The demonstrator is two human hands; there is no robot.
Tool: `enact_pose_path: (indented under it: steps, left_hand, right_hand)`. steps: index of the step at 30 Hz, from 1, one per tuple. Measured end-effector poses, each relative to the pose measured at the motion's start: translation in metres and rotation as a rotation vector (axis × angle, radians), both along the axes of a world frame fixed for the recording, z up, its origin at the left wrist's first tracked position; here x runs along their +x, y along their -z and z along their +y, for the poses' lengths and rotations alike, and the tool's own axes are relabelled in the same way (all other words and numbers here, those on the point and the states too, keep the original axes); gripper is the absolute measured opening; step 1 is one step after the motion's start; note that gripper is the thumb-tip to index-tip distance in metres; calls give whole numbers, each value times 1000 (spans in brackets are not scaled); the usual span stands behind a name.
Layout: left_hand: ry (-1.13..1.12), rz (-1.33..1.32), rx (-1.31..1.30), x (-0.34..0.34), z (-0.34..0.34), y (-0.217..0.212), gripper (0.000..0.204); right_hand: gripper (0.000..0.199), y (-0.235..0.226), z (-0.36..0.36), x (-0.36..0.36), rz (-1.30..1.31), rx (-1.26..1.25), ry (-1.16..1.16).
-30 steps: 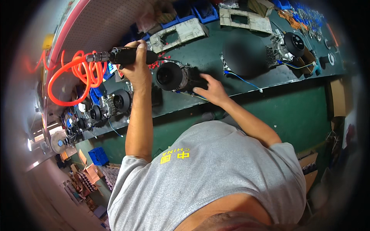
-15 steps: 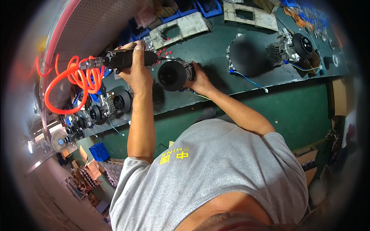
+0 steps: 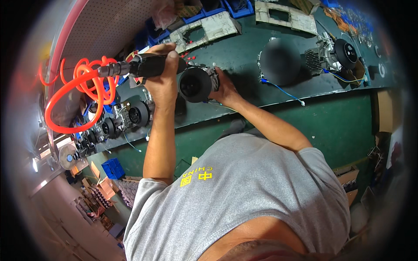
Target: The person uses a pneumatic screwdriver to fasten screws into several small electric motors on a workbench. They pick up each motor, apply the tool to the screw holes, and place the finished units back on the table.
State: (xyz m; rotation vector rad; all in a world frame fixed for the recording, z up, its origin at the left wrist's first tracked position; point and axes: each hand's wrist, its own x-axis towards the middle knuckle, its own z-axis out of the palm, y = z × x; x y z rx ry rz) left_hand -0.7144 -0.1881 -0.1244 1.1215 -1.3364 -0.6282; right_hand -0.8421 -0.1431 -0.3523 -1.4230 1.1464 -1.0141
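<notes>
My left hand (image 3: 163, 82) is wrapped round a black air screwdriver (image 3: 150, 65), fed at its rear by a bright orange coiled air hose (image 3: 69, 125). The driver points right, and its front end is beside the upper left of a small engine (image 3: 194, 85) with a round black fan cover facing up. Whether its tip touches the engine is hidden. On the engine's right side, my right hand (image 3: 225, 90) is closed round its metal edge, steadying it on the green bench (image 3: 244, 65). The fingertips are partly behind the engine.
Farther right on the bench stand a large black round part (image 3: 280, 61) with a blue wire and another engine (image 3: 335, 54). More engines (image 3: 138, 114) line the bench at left. Behind are worn pale trays (image 3: 207, 31), small red pieces and blue bins (image 3: 238, 9).
My left hand and the air screwdriver have shifted slightly right, closer to the engine, and the orange hose has swung with them. My right hand keeps its hold.
</notes>
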Motion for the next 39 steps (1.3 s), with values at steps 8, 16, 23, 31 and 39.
enact_pose_path:
  steps: [8, 16, 23, 31, 39]
  left_hand:
    - [142, 2, 59, 0, -5, 9, 16]
    - [128, 90, 130, -13, 0, 9, 18]
    - [83, 28, 90, -12, -2, 5, 12]
    - [181, -47, -38, -1, -1, -7, 7]
    - [211, 220, -52, -14, 0, -38, 8]
  right_hand:
    - [112, -15, -7, -7, -61, 58, -124]
    - [116, -6, 1, 1, -5, 101, -30]
    - [103, 0, 4, 5, 63, 73, 49]
    - [103, -49, 12, -4, 5, 140, -10]
    - [88, 7, 18, -9, 44, 57, 190]
